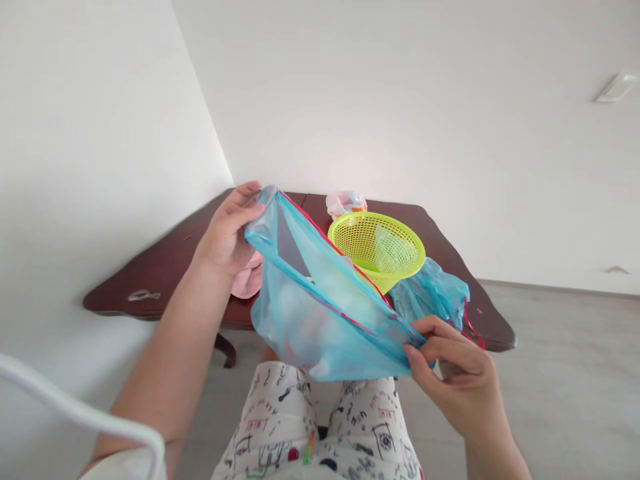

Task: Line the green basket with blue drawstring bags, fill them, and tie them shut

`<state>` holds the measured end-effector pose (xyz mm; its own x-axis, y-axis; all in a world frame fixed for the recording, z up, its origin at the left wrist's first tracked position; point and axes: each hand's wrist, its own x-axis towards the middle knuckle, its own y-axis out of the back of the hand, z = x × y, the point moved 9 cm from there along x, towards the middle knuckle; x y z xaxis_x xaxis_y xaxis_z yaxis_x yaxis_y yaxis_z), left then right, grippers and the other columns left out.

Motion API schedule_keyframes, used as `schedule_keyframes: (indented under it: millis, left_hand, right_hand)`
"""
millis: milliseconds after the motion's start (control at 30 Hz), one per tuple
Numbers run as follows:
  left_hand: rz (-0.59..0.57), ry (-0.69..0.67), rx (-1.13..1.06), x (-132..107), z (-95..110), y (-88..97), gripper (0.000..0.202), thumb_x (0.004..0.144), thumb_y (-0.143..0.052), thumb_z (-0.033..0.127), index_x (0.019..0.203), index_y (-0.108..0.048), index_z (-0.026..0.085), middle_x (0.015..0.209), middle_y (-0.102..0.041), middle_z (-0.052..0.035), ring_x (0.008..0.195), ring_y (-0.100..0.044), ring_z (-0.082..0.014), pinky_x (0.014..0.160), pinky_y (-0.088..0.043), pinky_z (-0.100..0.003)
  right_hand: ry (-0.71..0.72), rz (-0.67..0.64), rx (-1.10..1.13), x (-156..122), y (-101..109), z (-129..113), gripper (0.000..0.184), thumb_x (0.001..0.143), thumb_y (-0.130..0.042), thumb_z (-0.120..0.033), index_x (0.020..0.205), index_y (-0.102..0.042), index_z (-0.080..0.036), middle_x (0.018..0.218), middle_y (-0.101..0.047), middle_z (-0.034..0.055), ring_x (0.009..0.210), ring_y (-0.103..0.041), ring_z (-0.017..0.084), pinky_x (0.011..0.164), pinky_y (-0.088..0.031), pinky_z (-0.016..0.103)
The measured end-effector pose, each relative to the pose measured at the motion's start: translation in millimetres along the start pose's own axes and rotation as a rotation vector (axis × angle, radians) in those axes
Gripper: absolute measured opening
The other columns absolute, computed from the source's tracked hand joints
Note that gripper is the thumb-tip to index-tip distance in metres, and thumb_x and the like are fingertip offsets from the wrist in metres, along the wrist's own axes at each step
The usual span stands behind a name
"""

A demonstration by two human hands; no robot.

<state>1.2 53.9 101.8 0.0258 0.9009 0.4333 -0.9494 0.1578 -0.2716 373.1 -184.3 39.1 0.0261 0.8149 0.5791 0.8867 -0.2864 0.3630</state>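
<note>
A thin blue plastic drawstring bag (320, 327) is stretched between my two hands, its mouth partly spread and a red drawstring running along the rim. My left hand (231, 230) pinches the upper left corner of the rim. The lower right corner is gripped between the thumb and fingers of my right hand (453, 360). Pale shapes show faintly through the film, too blurred to name. Behind the bag stands a yellow-green mesh basket (377, 250). A crumpled blue plastic bag with a red string (433, 293) lies on the table to its right.
The dark brown wooden table (175, 247) has wavy edges and meets white walls. At its back sits a whitish plastic package (345, 203). A pink item (247, 280) lies partly hidden behind my left hand. A white cable (85, 413) crosses the lower left.
</note>
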Motion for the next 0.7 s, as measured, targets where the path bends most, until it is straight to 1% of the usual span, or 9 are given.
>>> schedule_keyframes:
  millis: [67,133,233,300,400,500,600,667,700]
  left_hand:
    - [-0.045,-0.013,-0.040,-1.4,5.7,-14.4,0.051,0.082,-0.104,0.024,0.126,-0.078,0.027,0.123,-0.087,-0.0016,0.096,-0.079,-0.0186,0.080,-0.062,-0.030]
    - [-0.089,-0.067,-0.002,-1.6,19.6,-26.5,0.053,0.082,-0.105,0.024,0.128,-0.079,0.026,0.123,-0.086,-0.0031,0.100,-0.080,-0.0205,0.084,-0.063,-0.033]
    - [-0.120,-0.194,0.195,-1.2,51.4,-37.0,0.054,0.088,-0.105,0.034,0.137,-0.079,0.032,0.139,-0.085,-0.0035,0.124,-0.080,-0.0269,0.100,-0.065,-0.042]
    - [-0.119,-0.286,0.318,-1.3,74.1,-37.8,0.055,0.093,-0.102,0.042,0.141,-0.077,0.040,0.153,-0.080,0.0002,0.143,-0.075,-0.0302,0.112,-0.063,-0.049]
    - [-0.126,-0.340,0.415,-2.4,90.4,-28.5,0.052,0.099,-0.095,0.051,0.147,-0.074,0.048,0.157,-0.078,0.0033,0.147,-0.072,-0.0309,0.115,-0.063,-0.052]
    - [-0.082,-0.258,0.694,-10.6,76.3,-5.9,0.051,0.103,-0.090,0.057,0.148,-0.074,0.039,0.145,-0.079,-0.0009,0.137,-0.073,-0.0328,0.117,-0.062,-0.052]
    - [0.116,-0.241,1.161,-39.7,67.0,21.9,0.056,0.098,-0.095,0.042,0.149,-0.075,0.029,0.152,-0.067,-0.0085,0.147,-0.063,-0.0419,0.135,-0.048,-0.063]
    - [0.214,-0.287,1.356,-68.7,69.7,28.5,0.052,0.095,-0.096,0.032,0.144,-0.079,0.030,0.154,-0.060,-0.0131,0.154,-0.054,-0.0493,0.139,-0.040,-0.069]
    - [0.241,-0.306,1.403,-83.4,71.7,29.0,0.047,0.094,-0.096,0.030,0.138,-0.080,0.031,0.148,-0.060,-0.0140,0.153,-0.052,-0.0507,0.137,-0.041,-0.069]
  right_hand:
    - [0.009,0.012,0.069,3.9,-3.9,-8.1,0.035,0.100,-0.088,-0.016,0.071,-0.069,-0.023,0.096,-0.082,0.0038,0.083,-0.081,0.018,0.067,-0.061,0.025]
    - [0.009,0.051,0.142,9.3,-7.6,-16.1,0.028,0.096,-0.092,-0.015,0.077,-0.072,-0.024,0.099,-0.087,0.0043,0.086,-0.085,0.020,0.070,-0.065,0.026]
    - [0.031,0.175,0.220,16.0,-8.8,-28.5,0.025,0.092,-0.093,-0.012,0.082,-0.074,-0.025,0.108,-0.093,0.0066,0.089,-0.089,0.022,0.073,-0.069,0.027]
    - [0.075,0.251,0.244,17.6,-10.9,-37.4,0.025,0.092,-0.092,-0.009,0.083,-0.075,-0.025,0.122,-0.094,0.0082,0.100,-0.092,0.024,0.083,-0.072,0.029]
    - [0.129,0.276,0.313,17.9,-27.9,-45.6,0.025,0.094,-0.089,-0.008,0.087,-0.072,-0.026,0.146,-0.090,0.0104,0.128,-0.090,0.031,0.106,-0.074,0.041]
    - [0.075,0.203,0.431,19.1,-64.0,-39.8,0.027,0.099,-0.087,-0.012,0.090,-0.066,-0.027,0.155,-0.085,0.0122,0.142,-0.084,0.034,0.115,-0.073,0.051]
    - [-0.072,0.166,0.506,16.9,-99.9,-21.8,0.033,0.104,-0.086,-0.019,0.088,-0.059,-0.027,0.144,-0.088,0.0127,0.133,-0.086,0.031,0.113,-0.071,0.050]
    - [-0.132,0.179,0.543,13.5,-113.4,-11.3,0.038,0.108,-0.083,-0.023,0.085,-0.054,-0.026,0.132,-0.087,0.0111,0.120,-0.087,0.028,0.108,-0.071,0.047]
    - [-0.158,0.184,0.565,11.9,-117.7,-6.5,0.041,0.110,-0.082,-0.025,0.083,-0.051,-0.026,0.127,-0.086,0.0101,0.114,-0.088,0.026,0.105,-0.071,0.045]
